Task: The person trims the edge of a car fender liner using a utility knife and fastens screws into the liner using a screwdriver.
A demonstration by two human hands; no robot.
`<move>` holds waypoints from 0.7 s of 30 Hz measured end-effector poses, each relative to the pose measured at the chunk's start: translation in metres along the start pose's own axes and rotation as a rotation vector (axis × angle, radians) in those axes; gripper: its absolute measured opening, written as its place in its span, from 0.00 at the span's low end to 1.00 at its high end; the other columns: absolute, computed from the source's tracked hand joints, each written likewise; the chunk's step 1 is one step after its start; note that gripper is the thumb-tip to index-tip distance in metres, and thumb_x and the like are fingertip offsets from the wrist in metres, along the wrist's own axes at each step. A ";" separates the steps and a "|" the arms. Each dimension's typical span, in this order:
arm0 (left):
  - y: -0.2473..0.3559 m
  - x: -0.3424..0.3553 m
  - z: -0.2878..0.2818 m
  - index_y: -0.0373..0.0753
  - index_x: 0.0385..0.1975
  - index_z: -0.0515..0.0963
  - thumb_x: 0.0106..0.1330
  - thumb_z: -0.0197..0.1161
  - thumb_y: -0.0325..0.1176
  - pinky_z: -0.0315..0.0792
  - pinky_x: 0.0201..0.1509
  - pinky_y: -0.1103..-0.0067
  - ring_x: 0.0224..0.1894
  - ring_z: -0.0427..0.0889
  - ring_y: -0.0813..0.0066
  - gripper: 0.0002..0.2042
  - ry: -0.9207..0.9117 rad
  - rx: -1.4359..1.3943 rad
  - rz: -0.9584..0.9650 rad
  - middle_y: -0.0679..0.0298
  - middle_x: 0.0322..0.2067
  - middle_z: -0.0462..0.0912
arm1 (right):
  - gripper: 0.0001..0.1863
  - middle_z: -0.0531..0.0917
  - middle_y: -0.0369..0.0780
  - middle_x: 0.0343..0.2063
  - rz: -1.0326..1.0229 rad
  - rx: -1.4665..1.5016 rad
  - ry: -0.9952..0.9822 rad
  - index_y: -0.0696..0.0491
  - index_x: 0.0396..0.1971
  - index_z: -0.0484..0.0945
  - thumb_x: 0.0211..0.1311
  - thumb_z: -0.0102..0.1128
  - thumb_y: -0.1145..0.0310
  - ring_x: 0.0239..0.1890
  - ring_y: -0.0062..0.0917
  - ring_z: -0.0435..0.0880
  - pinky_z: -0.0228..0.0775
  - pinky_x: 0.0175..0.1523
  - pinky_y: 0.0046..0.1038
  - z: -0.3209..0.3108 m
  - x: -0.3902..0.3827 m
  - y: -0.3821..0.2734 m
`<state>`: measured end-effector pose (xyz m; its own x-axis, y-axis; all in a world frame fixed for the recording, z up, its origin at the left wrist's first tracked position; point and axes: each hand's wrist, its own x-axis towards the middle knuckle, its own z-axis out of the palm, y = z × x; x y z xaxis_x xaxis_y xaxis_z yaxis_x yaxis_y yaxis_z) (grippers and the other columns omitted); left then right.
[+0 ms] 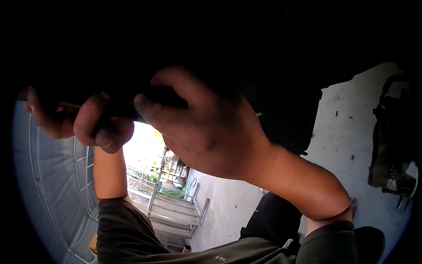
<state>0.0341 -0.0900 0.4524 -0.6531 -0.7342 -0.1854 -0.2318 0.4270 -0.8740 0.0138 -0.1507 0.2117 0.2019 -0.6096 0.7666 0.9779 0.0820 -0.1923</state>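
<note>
The person wears a dark olive-green short-sleeved fabric shirt; its sleeves end near the elbows, leaving both forearms bare. Small pale lettering is printed near the shirt's lower edge. The left hand and right hand are ungloved, with dark grime smudging the fingers.
</note>
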 end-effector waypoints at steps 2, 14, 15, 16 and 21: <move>-0.001 0.004 -0.005 0.49 0.43 0.80 0.83 0.32 0.53 0.34 0.83 0.41 0.81 0.49 0.33 0.25 -0.052 0.020 0.033 0.29 0.73 0.60 | 0.12 0.82 0.41 0.44 0.001 0.004 -0.003 0.52 0.44 0.87 0.62 0.66 0.69 0.25 0.28 0.87 0.81 0.27 0.29 0.000 0.000 0.000; -0.013 0.019 -0.011 0.44 0.46 0.80 0.83 0.31 0.50 0.64 0.77 0.49 0.73 0.66 0.46 0.26 -0.099 0.087 0.080 0.49 0.66 0.71 | 0.11 0.87 0.40 0.31 0.232 -0.019 0.041 0.58 0.47 0.86 0.67 0.63 0.75 0.25 0.18 0.85 0.75 0.30 0.21 -0.034 -0.007 0.025; -0.013 0.015 -0.013 0.42 0.48 0.81 0.83 0.31 0.49 0.65 0.75 0.50 0.72 0.68 0.46 0.27 -0.098 0.102 0.089 0.46 0.65 0.73 | 0.10 0.87 0.39 0.31 0.353 -0.080 0.005 0.58 0.47 0.86 0.69 0.63 0.74 0.24 0.16 0.82 0.71 0.29 0.20 -0.044 -0.013 0.027; -0.014 0.010 -0.015 0.40 0.50 0.81 0.83 0.32 0.49 0.65 0.74 0.51 0.70 0.71 0.46 0.27 -0.097 0.117 0.095 0.43 0.64 0.75 | 0.11 0.87 0.39 0.31 0.516 -0.159 -0.070 0.57 0.48 0.86 0.69 0.63 0.73 0.24 0.15 0.82 0.70 0.29 0.18 -0.054 -0.017 0.027; -0.008 0.004 0.002 0.33 0.54 0.82 0.85 0.31 0.47 0.70 0.69 0.57 0.67 0.77 0.48 0.30 0.037 0.147 0.113 0.42 0.57 0.82 | 0.20 0.89 0.54 0.47 1.012 -0.521 -0.306 0.59 0.58 0.81 0.69 0.59 0.68 0.54 0.44 0.88 0.79 0.59 0.36 -0.120 -0.095 0.054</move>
<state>0.0347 -0.0973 0.4579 -0.6959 -0.6646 -0.2722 -0.0491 0.4221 -0.9052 0.0411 -0.1831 0.0543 0.9471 -0.2311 0.2225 0.2388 0.0446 -0.9700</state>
